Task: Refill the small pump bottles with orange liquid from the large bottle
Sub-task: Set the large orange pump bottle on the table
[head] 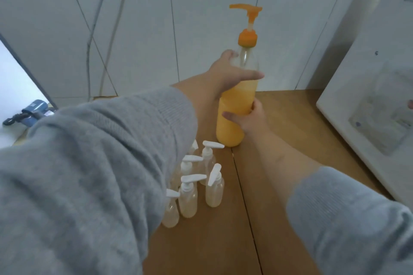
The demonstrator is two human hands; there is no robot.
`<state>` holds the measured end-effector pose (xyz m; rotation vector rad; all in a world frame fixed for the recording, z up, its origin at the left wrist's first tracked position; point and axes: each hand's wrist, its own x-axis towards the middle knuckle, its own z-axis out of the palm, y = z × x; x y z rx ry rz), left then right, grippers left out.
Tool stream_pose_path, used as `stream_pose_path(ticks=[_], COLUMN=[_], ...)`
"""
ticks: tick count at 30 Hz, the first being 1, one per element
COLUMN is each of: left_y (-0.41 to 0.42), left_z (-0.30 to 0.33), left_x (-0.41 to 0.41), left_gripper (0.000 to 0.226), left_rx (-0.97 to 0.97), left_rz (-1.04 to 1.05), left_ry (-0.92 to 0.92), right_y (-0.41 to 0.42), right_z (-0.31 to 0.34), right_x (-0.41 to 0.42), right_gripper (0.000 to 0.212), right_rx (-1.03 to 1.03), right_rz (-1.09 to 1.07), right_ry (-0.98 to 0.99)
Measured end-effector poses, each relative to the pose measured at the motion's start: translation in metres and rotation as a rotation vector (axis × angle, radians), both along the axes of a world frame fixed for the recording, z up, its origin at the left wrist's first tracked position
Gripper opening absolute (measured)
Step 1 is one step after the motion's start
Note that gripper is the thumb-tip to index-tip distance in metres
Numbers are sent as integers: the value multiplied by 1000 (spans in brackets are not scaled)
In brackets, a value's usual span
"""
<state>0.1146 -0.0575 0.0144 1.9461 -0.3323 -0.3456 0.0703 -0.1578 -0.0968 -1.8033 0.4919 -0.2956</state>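
The large bottle [234,105] stands at the centre of the frame, leaning slightly, its base on the wooden table [297,123] just left of a dark seam that runs from there down toward the bottom edge. Orange liquid fills about its lower half; the clear upper part ends in an orange pump head [247,22], with the spout pointing left.

The left hand [230,73], reaching in from the lower left in a grey sleeve [93,163], has its grip curled round the clear shoulder of the bottle, thumb across the front. The right hand [250,116], coming from the lower right, wraps its grip round the orange lower part, thumb on the near side.

Just below the bottle's base, centre-bottom of the frame, the small pump bottles [190,194] stand upright in a tight cluster with white pump tops, partly hidden behind the left sleeve; the nearest top sits close to the large bottle's base. They look clear and nearly empty.

A white appliance [368,87] fills the right side of the frame, its corner overhanging the table. Bare table lies between it and the bottle, and also right of the seam along the right forearm. A white tiled wall [156,29] closes the table's far edge right behind the bottle. At the left edge lies a blue object [33,110] with a dark strap.
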Motion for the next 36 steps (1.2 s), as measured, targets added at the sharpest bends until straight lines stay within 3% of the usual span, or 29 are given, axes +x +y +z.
stream_pose_path(ticks=[7,12,22,30,36], left_y=[-2,0,-8,4,16], left_z=[-1,0,2,6,10], left_x=[-2,-19,-73,-101,-116], left_gripper=[92,90,94,95,91], left_rx=[121,142,190,271,336], left_rz=[-51,-94,-215,-271,-283], left_ry=[-28,2,-2,-35,-119], right_y=[0,-7,-12,-3,7], right_z=[-6,-4,-9,-10,-5], right_x=[-1,-21,-87,-125,-141], right_gripper=[94,104,120,102,103], right_rx=[53,1,94,37,-9], right_rz=[-28,31,-35,-12,-8], right_ry=[-71,-52,-30,-49,-5])
